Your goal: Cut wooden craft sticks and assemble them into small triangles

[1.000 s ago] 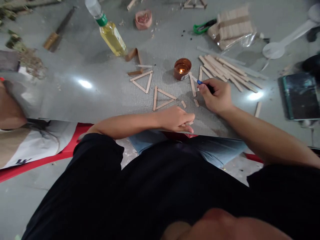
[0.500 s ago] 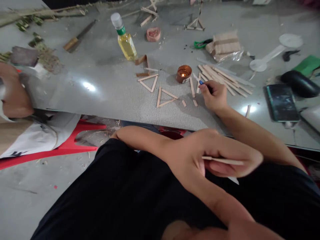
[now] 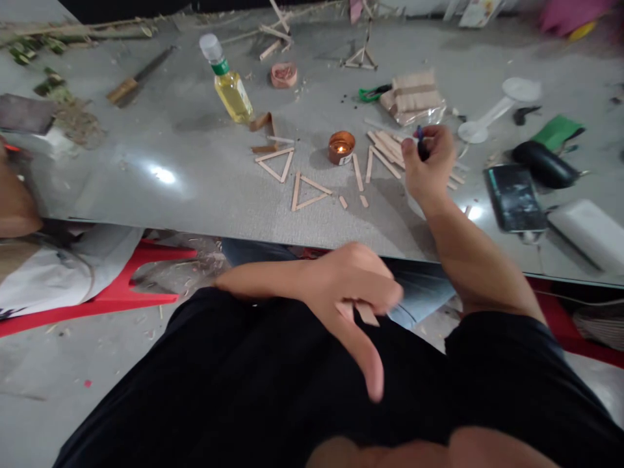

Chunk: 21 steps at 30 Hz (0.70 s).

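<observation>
Over my lap, my left hand point(image 3: 351, 286) has its fingers curled round a flat wooden craft stick point(image 3: 367, 314), with the thumb stretched away. My right hand point(image 3: 431, 162) is above the table at the right, pinching a small dark blue object point(image 3: 421, 140) whose kind I cannot make out. Beneath and beside that hand lies a pile of craft sticks point(image 3: 385, 153). Two stick triangles, a left one point(image 3: 275, 162) and a right one point(image 3: 312, 192), lie flat near the middle. A lit candle point(image 3: 342, 148) in a brown cup burns beside two loose sticks and two short cut pieces.
A bottle of yellow liquid point(image 3: 231, 91), a knife point(image 3: 131, 88) and a pink round holder point(image 3: 283, 75) stand or lie farther back. A pack of sticks point(image 3: 414, 97) lies behind the pile. At right are a phone point(image 3: 515, 198) and a black case point(image 3: 546, 164). Another person's arm point(image 3: 17, 195) shows at left.
My right hand has lifted and moved right, away from the candle and loose sticks. My left hand has drawn back left, its thumb now extended. The view has shifted a little.
</observation>
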{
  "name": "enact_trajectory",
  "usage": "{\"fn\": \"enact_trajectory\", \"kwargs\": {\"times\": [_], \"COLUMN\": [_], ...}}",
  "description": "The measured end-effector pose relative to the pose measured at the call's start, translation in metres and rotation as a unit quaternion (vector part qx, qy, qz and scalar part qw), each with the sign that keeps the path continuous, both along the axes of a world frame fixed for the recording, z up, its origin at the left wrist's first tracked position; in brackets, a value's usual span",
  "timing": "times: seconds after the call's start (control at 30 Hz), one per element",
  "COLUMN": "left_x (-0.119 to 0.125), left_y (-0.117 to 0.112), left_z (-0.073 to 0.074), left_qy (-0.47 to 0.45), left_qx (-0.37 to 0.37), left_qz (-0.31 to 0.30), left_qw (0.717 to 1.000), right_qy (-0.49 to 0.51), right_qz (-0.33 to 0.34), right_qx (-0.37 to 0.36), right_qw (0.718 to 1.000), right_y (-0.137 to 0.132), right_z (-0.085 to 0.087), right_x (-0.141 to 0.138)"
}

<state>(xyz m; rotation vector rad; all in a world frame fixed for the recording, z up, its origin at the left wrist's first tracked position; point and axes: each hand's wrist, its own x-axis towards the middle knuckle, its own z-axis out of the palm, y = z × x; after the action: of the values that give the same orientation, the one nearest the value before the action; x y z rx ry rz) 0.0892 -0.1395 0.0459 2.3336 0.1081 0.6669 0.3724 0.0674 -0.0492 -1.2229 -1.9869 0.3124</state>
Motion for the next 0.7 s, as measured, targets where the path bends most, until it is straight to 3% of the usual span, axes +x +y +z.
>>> {"fn": "enact_trajectory", "kwargs": {"times": [0.03, 0.07, 0.1, 0.13, 0.27, 0.33, 0.4, 0.5, 0.7], "left_x": [-0.01, -0.021, -0.035, -0.049, -0.106, -0.123, -0.13, -0.126, -0.116], "left_y": [0.009, 0.017, 0.024, 0.03, 0.051, 0.059, 0.067, 0.074, 0.074], "left_z": [-0.011, -0.021, -0.03, -0.038, -0.063, -0.072, -0.078, -0.082, -0.076], "left_qy": [-0.013, -0.007, 0.03, 0.045, 0.102, 0.131, 0.155, 0.184, 0.233], "left_qx": [0.008, 0.013, 0.013, 0.008, -0.005, -0.018, -0.031, -0.042, -0.048], "left_qz": [0.065, 0.192, 0.355, 0.434, 0.61, 0.655, 0.67, 0.673, 0.654], "left_qw": [0.998, 0.981, 0.934, 0.9, 0.786, 0.744, 0.725, 0.715, 0.718], "right_qy": [-0.008, -0.017, -0.027, -0.042, -0.124, -0.169, -0.194, -0.203, -0.187], "right_qz": [-0.055, -0.102, -0.144, -0.161, -0.194, -0.21, -0.217, -0.211, -0.181], "right_qx": [-0.02, -0.042, -0.066, -0.09, -0.178, -0.204, -0.209, -0.197, -0.17], "right_qw": [0.998, 0.994, 0.987, 0.982, 0.957, 0.941, 0.934, 0.936, 0.95], "right_y": [0.007, 0.012, 0.016, 0.017, 0.011, 0.005, 0.001, -0.004, -0.011], "right_z": [0.004, 0.009, 0.013, 0.017, 0.03, 0.036, 0.041, 0.047, 0.052], "right_x": [0.01, 0.02, 0.029, 0.036, 0.048, 0.044, 0.037, 0.027, 0.021]}}
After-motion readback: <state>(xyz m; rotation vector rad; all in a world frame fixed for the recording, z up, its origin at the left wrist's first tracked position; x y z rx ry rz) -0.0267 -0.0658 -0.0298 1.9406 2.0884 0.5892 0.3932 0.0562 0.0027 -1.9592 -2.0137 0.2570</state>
